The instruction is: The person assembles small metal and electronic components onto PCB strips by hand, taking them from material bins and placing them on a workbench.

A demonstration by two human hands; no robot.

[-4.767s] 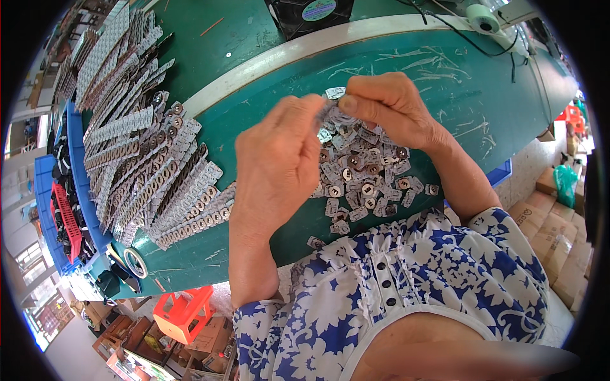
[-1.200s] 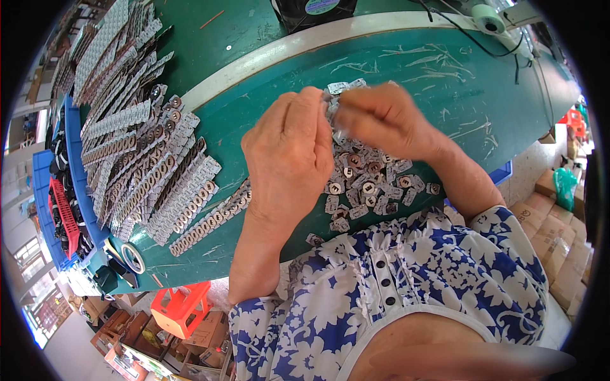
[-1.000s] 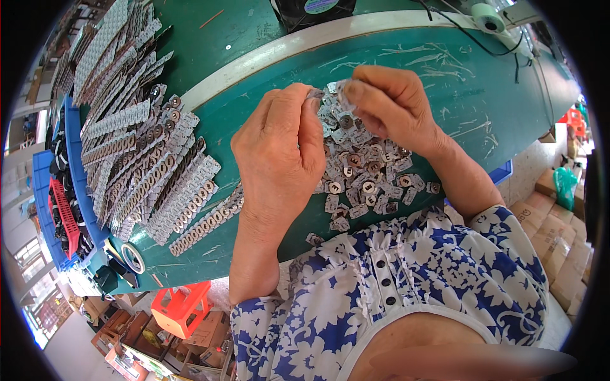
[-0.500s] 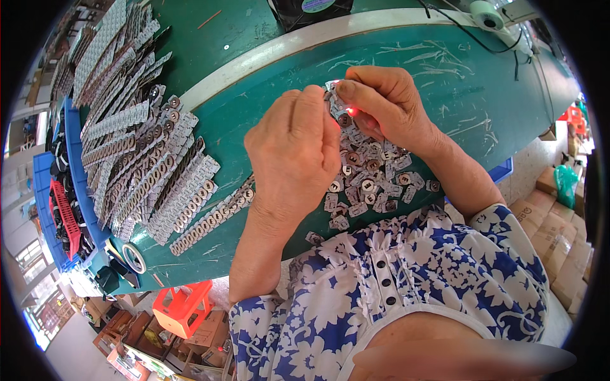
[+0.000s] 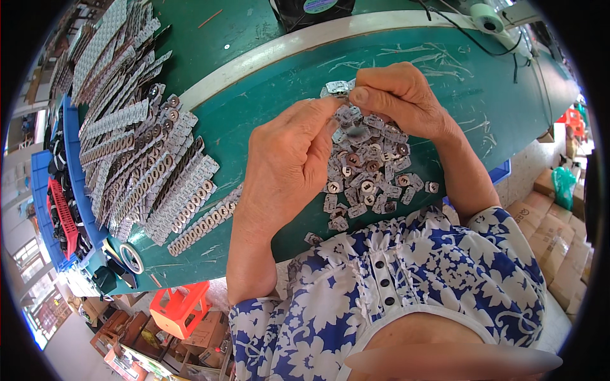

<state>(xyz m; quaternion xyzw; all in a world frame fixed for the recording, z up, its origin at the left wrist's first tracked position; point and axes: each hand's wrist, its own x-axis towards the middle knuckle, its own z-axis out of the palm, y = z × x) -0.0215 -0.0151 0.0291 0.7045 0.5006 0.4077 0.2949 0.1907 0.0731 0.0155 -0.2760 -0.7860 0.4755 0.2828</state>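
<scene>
My left hand (image 5: 286, 149) is closed, its thumb and fingertips pinched together over the far end of a heap of small silvery pieces (image 5: 368, 171). Some of these pieces carry round brown or pale discs. My right hand (image 5: 403, 98) is closed too, thumb pressed on the bent forefinger, its tips almost meeting the left ones. Whatever sits between the fingertips is mostly hidden. A silvery piece (image 5: 337, 87) shows just past the left fingertips; I cannot tell whether it is held. Below the hands, a small grey piece (image 5: 359, 133) is smeared by motion.
Strips of similar joined pieces (image 5: 146, 165) lie piled at the left, one strip (image 5: 206, 219) nearer me. Blue bins (image 5: 82, 171), a red basket (image 5: 62, 216) and a tape roll (image 5: 132, 258) are at the left edge. A black object (image 5: 311, 11) stands at the back of the green table (image 5: 445, 82).
Both hands have shifted slightly and the left wrist has turned, its fingertips now pointing more to the right. The red glow between the hands is gone. A blurred piece now shows beneath them.
</scene>
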